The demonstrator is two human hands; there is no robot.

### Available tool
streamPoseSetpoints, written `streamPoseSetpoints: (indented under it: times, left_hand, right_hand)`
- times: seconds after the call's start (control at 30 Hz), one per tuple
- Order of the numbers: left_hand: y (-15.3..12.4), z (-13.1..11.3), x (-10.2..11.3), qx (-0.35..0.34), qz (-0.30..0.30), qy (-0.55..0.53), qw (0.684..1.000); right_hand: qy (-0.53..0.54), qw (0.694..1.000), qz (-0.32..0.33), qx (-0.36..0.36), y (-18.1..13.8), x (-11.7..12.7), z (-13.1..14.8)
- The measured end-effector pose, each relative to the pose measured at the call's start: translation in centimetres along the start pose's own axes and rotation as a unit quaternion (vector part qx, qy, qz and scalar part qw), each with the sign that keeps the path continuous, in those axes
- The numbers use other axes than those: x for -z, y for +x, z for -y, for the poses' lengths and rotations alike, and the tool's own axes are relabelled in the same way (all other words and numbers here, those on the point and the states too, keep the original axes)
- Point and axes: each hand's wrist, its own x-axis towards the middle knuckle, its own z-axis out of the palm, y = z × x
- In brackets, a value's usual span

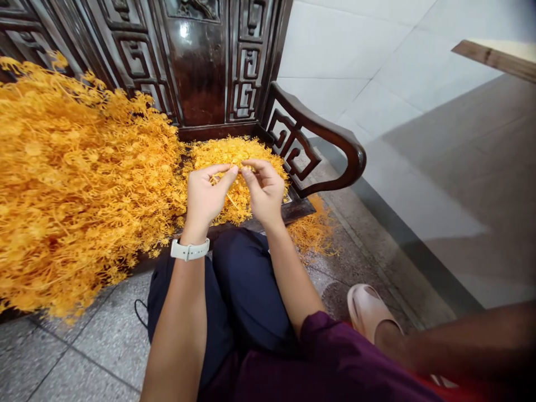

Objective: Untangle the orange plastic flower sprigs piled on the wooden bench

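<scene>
My left hand [206, 195], with a pale watch strap on its wrist, is closed in a pinch. Opposite it, my right hand [266, 192] pinches too, its fingertips almost meeting those of the left. A small yellow plastic flower sprig [231, 200] shows between them, its stem pointing down; the fingertips partly hide it. Just behind and below both hands lies a low heap of yellow plastic flower pieces [234, 147] on the bench seat. To the left, a much bigger pile of yellow plastic flower stems [87, 184] spreads over the bench and past its front edge.
The dark carved wooden bench has a curved armrest [335, 137] on the right. Orange-yellow stems [315, 230] lie on the floor beneath it. A person's foot in a pale clog [368, 310] is at lower right. A wooden board edge [496, 60] juts in at upper right.
</scene>
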Motion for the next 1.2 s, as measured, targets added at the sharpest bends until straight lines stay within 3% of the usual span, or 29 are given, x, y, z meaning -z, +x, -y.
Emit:
streamPoseSetpoints:
  times: [0.2,0.3,0.37,0.5,0.6,0.67,0.7,0.77,0.83,0.9,1.07,1.2]
  left_hand:
    - [0.2,-0.6,0.7,0.067,-0.009,-0.063,0.996]
    - [0.4,-0.9,0.6,0.084,-0.044,-0.080,0.992]
    - [0.3,-0.6,0.2,0.055,-0.076,-0.051,0.994]
    - [0.5,0.7,-0.4,-0.011,-0.095,0.027,0.995]
    - [1.9,1.7,0.1,0.031,-0.176,0.037,0.983]
    - [3.1,2.0,0.7,0.096,-0.244,-0.023,0.965]
    - [3.6,1.9,1.1,0.131,-0.238,-0.074,0.960]
    - [3.9,1.5,1.8,0.173,-0.173,-0.171,0.954]
    - [3.4,0.9,2.3,0.188,-0.111,-0.241,0.946]
    - [2.5,0.3,2.4,0.189,-0.099,-0.274,0.938]
    - [1.7,-0.1,1.4,0.160,-0.144,-0.224,0.951]
    - [1.8,0.4,0.8,0.138,-0.109,-0.201,0.964]
  right_hand:
    - [0.217,0.971,-0.007,-0.099,0.1,1.0,0.4]
    - [0.251,0.962,0.030,-0.103,-0.7,0.9,1.1]
    - [0.224,0.970,0.051,-0.078,-1.5,0.7,1.6]
    - [0.069,0.996,0.059,0.005,-4.2,0.4,3.4]
    - [0.032,0.983,0.159,0.083,-6.9,0.3,5.8]
    - [0.014,0.963,0.241,0.123,-8.3,0.4,6.9]
    - [-0.005,0.960,0.249,0.125,-8.7,0.5,7.0]
    - [-0.047,0.975,0.195,0.092,-8.5,1.0,6.3]
    - [-0.069,0.992,0.101,0.032,-7.1,1.9,4.2]
    - [-0.091,0.995,0.042,-0.016,-5.0,3.1,1.3]
    - [-0.178,0.978,0.061,-0.091,-1.4,3.8,-3.9]
    - [-0.044,0.986,0.080,-0.142,-0.9,1.8,-3.3]
